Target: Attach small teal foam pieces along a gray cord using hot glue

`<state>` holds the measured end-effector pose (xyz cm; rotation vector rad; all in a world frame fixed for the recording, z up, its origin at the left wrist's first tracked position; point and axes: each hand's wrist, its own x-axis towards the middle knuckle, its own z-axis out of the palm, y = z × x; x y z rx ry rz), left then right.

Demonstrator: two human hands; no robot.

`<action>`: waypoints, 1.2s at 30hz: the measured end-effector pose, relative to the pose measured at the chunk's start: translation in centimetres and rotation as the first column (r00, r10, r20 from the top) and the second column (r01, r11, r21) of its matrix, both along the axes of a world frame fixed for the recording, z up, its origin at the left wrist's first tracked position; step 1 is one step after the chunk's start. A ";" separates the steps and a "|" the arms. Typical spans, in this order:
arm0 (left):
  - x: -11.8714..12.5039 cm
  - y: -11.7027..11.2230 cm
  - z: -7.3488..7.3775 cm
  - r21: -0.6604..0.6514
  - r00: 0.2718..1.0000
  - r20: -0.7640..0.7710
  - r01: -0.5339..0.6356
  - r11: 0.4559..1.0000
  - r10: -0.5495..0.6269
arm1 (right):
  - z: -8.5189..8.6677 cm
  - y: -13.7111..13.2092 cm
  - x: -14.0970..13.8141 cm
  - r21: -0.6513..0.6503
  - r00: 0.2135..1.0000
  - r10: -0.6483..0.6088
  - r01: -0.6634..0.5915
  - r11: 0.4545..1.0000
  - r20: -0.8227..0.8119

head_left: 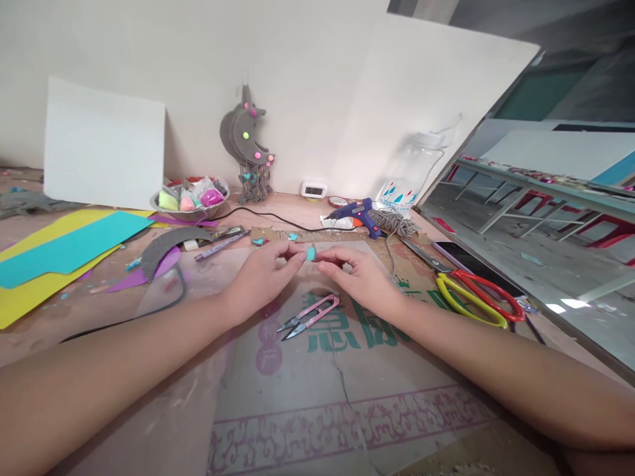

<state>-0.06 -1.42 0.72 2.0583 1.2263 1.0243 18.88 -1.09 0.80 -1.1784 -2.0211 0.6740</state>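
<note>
A small turquoise piece [311, 254], perhaps foam or felt, is held up between the fingertips of both hands at the middle of the table. My left hand [265, 272] pinches it from the left with thumb and fingers. From the right, the fingertips of my right hand [360, 274] close on its other edge. Pink-handled thread snips [312, 316] lie on the printed cardboard sheet [297, 390] just below the hands, with their blades apart. More turquoise scraps [292, 236] rest beyond my fingers.
Scissors [476, 297] with red and yellow handles and a phone [476, 268] lie to the right. Behind are a blue glue gun [360, 215], grey yarn [394, 223], a clear jug [409, 172] and a moon ornament [245, 135]. Coloured sheets [74, 248] and a bowl [198, 213] stand left.
</note>
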 end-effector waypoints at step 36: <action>0.2 0.0 -0.5 -0.016 0.995 -0.050 0.089 0.996 -0.090 | -0.5 0.3 0.0 -0.127 0.993 -0.023 0.008 0.992 -0.116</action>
